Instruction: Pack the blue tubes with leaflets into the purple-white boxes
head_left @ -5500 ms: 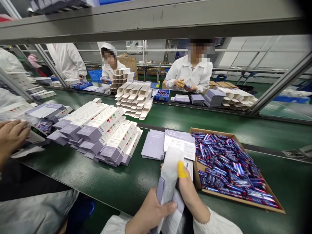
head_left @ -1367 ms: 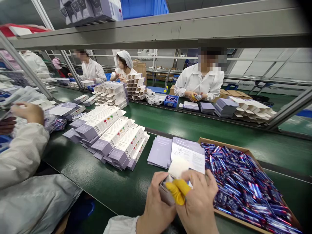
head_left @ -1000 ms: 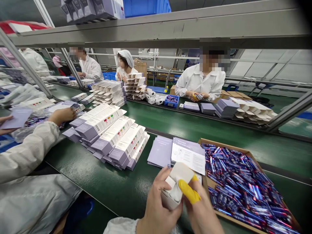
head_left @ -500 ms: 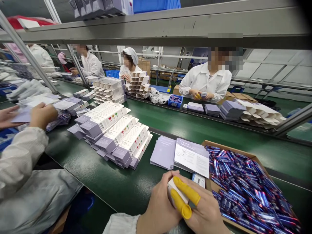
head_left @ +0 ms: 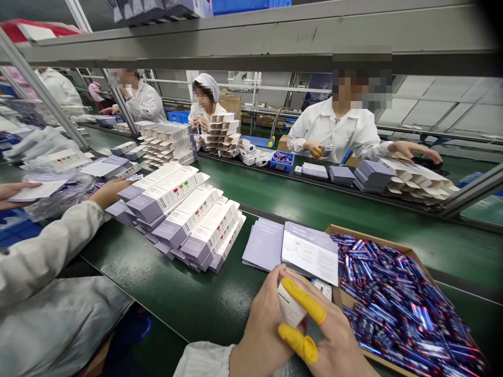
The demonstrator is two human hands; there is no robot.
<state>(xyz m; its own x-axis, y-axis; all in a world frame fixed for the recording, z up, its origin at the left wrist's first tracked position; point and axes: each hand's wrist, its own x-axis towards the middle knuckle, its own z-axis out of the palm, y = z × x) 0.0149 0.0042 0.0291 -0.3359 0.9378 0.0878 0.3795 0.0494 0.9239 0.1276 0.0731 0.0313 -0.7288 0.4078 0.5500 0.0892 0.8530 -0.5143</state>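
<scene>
A white cardboard box with black print on its end (head_left: 291, 308) sits between a person's two hands, above a dark green, glossy work surface (head_left: 168, 293). The left hand (head_left: 262, 325) curls around its side, seemingly to steady it; the right hand (head_left: 334, 332) grasps it too, two digits in yellow rubber finger covers (head_left: 304, 299), probably for grip. Lavender and white paper booklets (head_left: 309, 255) lie just beyond; a shallow brown cardboard tray (head_left: 347, 300) of shiny blue batteries (head_left: 404, 301) stands right, apparently for easy reach.

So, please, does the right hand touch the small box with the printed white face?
Touching. The head view shows it: two yellow-covered fingers of the right hand lie directly over the edges of the box's white face.
</scene>
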